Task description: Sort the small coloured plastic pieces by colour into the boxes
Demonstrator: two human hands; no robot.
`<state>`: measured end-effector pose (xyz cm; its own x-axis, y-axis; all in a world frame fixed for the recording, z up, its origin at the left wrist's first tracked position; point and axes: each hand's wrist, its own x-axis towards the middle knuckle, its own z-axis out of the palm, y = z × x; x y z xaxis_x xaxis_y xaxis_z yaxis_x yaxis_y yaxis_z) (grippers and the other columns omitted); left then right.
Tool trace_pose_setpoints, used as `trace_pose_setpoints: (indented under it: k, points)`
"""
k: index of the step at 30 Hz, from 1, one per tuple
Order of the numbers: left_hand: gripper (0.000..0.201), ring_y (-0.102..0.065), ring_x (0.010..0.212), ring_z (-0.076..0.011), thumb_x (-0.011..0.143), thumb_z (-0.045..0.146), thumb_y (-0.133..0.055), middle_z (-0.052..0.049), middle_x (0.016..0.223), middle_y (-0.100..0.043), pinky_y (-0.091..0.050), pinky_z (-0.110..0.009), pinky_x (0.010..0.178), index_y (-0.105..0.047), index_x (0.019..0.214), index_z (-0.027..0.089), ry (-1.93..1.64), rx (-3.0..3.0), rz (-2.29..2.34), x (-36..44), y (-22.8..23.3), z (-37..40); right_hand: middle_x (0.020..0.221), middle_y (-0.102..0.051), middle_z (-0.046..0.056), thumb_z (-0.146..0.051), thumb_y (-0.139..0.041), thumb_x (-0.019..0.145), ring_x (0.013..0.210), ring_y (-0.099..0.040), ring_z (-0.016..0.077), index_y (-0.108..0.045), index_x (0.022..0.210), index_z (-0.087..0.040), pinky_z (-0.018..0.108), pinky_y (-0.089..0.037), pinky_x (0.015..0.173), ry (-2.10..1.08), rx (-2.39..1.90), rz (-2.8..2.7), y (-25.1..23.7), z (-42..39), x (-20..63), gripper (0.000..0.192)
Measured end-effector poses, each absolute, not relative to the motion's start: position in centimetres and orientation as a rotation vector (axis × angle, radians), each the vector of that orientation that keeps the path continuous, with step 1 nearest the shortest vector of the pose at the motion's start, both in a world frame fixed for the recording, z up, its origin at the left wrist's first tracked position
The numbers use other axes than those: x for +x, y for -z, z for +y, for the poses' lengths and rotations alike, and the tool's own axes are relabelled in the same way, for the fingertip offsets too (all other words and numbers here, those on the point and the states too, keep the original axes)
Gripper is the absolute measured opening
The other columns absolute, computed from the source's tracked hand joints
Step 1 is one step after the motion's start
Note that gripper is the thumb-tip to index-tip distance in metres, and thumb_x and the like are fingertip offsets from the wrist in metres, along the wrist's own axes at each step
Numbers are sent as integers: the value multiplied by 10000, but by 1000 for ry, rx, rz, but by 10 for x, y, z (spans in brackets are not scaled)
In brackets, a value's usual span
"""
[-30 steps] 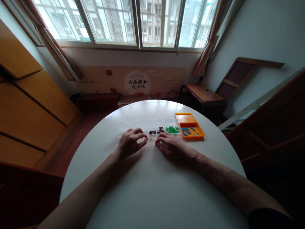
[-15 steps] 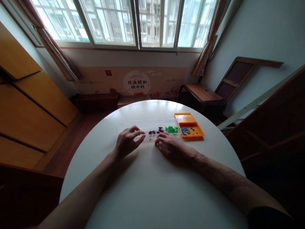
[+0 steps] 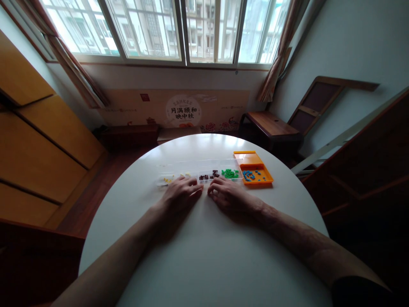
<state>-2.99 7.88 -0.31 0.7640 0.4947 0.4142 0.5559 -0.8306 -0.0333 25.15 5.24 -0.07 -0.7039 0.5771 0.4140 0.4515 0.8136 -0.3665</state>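
Note:
My left hand (image 3: 182,190) rests low over the near side of a clear compartment box (image 3: 220,162), thumb and fingers drawn together at the tips. Whatever is between those tips is hidden. Close by on the right, my right hand (image 3: 228,194) lies on the white table (image 3: 204,247) with curled fingers; I cannot see what they hold, if anything. Inside the box, yellow pieces (image 3: 167,180) are at the left, partly behind my left hand. Dark brown pieces (image 3: 203,177) fill the middle, and green pieces (image 3: 230,173) lie in the right compartment.
An orange case (image 3: 269,176) with its lid raised stands at the box's right end, holding small blue pieces (image 3: 248,175). Beyond the round table are a wooden stool (image 3: 268,123), a window and curtains. Yellow cabinets (image 3: 38,162) stand at the left.
My left hand has moved right and down, its fingers closing over the spot where a small yellow piece lay on the table. The yellow pieces at the box's left now show. My right hand stays put.

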Motion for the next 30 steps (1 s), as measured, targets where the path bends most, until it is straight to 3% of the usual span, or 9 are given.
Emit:
trace_pose_setpoints:
  k: [11,16,30]
  points:
    - [217,-681,751,-142,1080,286,-655,-16,852,-760,-504,-307,805,-858,1006,302,783,-2971,-681,-29,1,77,1177,-710,101,-222,-638,1076,1086,-647,243,-716,1176,-224,437,-591,1019,-304,-805,-2462,4,51,251,126]
    - [189,-694,778,-149,1087,280,-661,-11,904,-780,-514,-311,831,-848,1087,307,803,-2959,-631,-25,6,78,1191,-705,95,-278,-685,1075,1107,-648,245,-733,1216,-242,411,-595,980,-283,-828,-2436,7,50,252,153]
    - [210,-692,797,-162,1068,375,-683,-26,952,-780,-528,-332,837,-844,964,289,810,-2902,-799,-23,10,75,1140,-713,58,-302,-705,1086,1019,-658,205,-776,1132,-269,339,-568,904,-335,-777,-2427,17,58,257,91]
